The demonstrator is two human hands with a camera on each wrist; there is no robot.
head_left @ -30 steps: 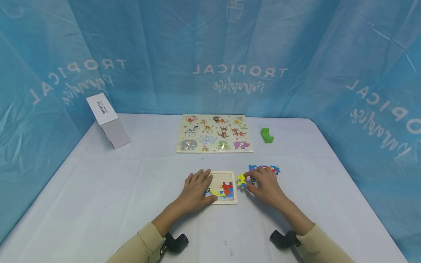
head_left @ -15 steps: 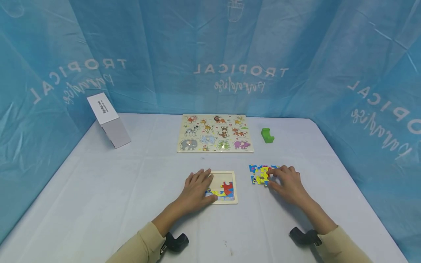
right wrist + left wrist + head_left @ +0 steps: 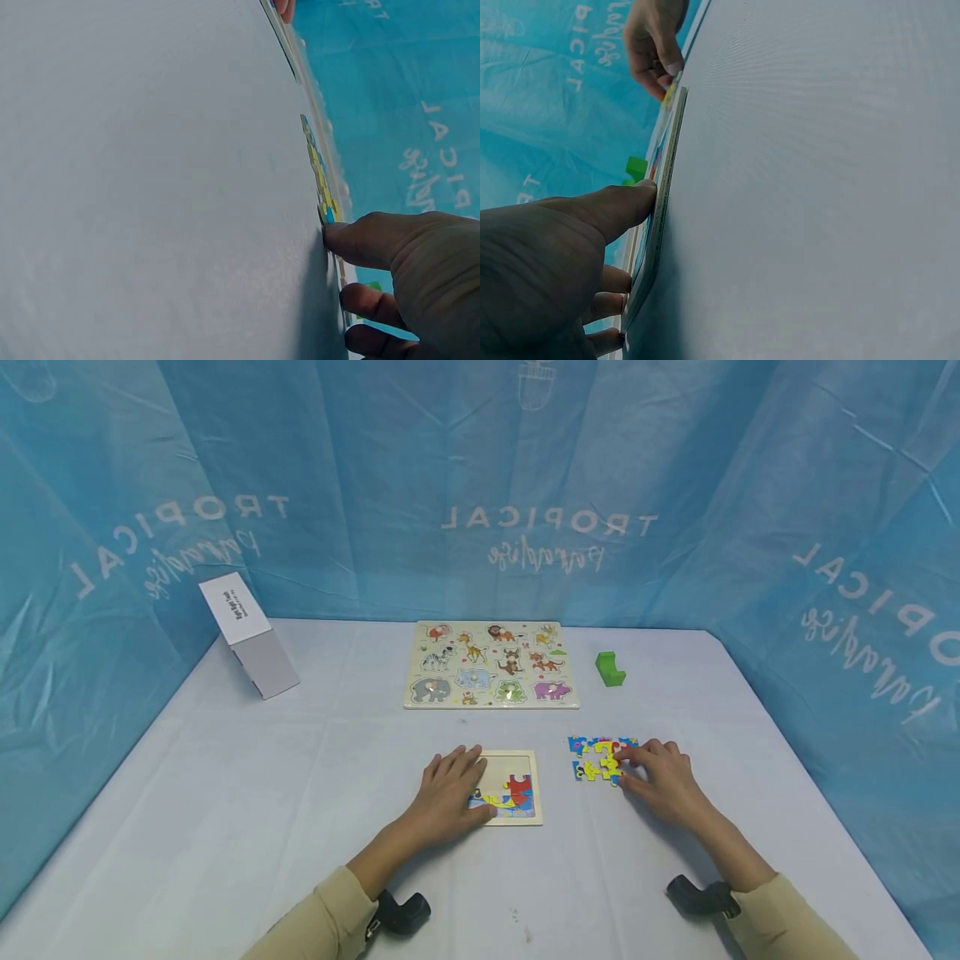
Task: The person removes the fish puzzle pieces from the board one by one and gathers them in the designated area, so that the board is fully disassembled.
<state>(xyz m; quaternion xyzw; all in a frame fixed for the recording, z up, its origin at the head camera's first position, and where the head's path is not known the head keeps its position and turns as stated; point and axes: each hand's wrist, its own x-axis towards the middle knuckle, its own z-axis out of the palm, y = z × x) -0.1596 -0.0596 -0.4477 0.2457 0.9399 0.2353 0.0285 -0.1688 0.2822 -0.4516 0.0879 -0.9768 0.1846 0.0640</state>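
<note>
Now my right hand, a second ago just beside the wooden frame, pinches a yellow piece among the loose pieces right of it; seemingly the frame gains nothing. My left hand rests spread on its left side.

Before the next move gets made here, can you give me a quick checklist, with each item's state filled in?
1. Tray steadied: ok. The left grip rests on the wooden tray.
2. Puzzle piece in hand: ok. The right grip pinches a yellow piece.
3. That piece clear of the table: cannot tell.
4. Room in the tray: ok. Bare wood shows above the fitted pieces.
5. All pieces in the tray: not ok. Loose pieces lie to its right.
6. Animal board out of the way: ok. It lies beyond the tray, apart.
</note>
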